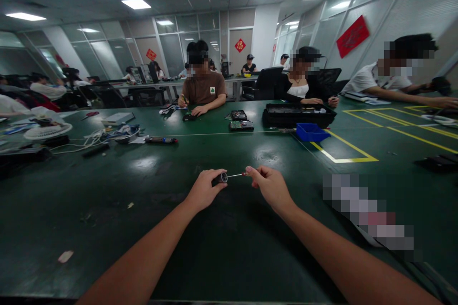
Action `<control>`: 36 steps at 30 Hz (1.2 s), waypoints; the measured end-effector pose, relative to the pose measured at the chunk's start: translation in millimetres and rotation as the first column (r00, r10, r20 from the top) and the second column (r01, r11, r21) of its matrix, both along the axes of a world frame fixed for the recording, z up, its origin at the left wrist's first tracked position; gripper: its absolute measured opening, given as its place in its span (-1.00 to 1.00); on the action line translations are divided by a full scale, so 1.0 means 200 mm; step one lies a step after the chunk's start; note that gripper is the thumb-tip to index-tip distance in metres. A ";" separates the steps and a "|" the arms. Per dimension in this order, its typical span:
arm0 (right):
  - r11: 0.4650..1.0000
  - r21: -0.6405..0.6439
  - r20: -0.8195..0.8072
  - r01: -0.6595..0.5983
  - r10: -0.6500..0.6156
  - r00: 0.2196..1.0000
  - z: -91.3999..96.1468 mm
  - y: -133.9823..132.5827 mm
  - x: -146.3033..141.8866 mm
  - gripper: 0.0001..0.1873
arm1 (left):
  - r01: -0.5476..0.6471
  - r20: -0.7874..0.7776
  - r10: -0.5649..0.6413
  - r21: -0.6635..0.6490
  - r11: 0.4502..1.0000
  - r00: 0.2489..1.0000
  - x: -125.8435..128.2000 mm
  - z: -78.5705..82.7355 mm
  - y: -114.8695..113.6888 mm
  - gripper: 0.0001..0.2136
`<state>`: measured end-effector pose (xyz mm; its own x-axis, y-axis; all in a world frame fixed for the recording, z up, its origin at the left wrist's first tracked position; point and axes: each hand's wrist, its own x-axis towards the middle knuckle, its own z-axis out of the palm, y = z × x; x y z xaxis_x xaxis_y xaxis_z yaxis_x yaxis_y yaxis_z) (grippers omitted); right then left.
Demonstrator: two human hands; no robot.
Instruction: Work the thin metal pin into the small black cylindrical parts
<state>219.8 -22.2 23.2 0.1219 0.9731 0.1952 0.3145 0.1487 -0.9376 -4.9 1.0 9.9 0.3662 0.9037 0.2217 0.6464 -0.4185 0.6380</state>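
My left hand [203, 190] is closed around a short dark cylinder [223, 177], whose round open-looking end faces right. Between the fingers of my right hand [274, 189] is a small screwdriver [236, 175] with a thin metal shaft and a reddish part near the grip; most of its handle is hidden. The shaft points left and its tip is at the cylinder's end, though I cannot tell whether it goes inside. Both hands are above the green table [171, 243].
Across the table, co-workers sit near circuit-board devices [241, 125], a black tray [298, 115] and a blue bin [312, 132]. A dark stick-like tool [161, 140] and tangled cables [95, 139] lie left. A blurred-out object [365, 212] lies right of my right arm.
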 end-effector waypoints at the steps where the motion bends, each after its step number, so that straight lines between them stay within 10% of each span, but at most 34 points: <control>1: 1.000 -0.002 0.001 0.001 -0.001 1.000 0.00 0.00 0.00 -0.51 | 0.001 -0.002 -0.001 0.002 1.000 1.000 0.00 0.00 0.00 -0.62; 36: 0.994 -0.019 -0.111 -0.105 0.103 0.988 -0.06 0.04 -0.02 -0.69 | 0.036 -0.095 -0.031 0.049 0.998 0.995 0.00 -0.01 0.00 -0.62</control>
<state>216.8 -14.9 10.4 0.0391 0.9860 0.1621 0.1934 0.1517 -0.9693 -4.6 1.3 8.0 0.4174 0.8791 0.2300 0.6880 -0.4711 0.5521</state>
